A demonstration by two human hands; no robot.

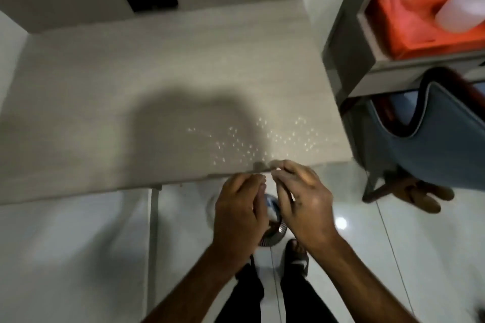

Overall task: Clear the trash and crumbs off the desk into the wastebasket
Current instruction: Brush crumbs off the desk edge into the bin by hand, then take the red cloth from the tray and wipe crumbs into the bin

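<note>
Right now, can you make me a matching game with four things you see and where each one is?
Things:
1. crumbs
2. wastebasket
3. orange bag
4. blue chair

Places:
A. on the floor, under the hands
B. inside the shelf box, top right
C. scattered near the desk's front edge
D. beside the desk, below the shelf box

Pairs: 1-C, 2-A, 3-B, 4-D

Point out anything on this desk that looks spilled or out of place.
Pale crumbs lie scattered over the desk near its front edge, just beyond both hands. The wastebasket sits on the floor below the hands. Nothing else stands out.
</note>
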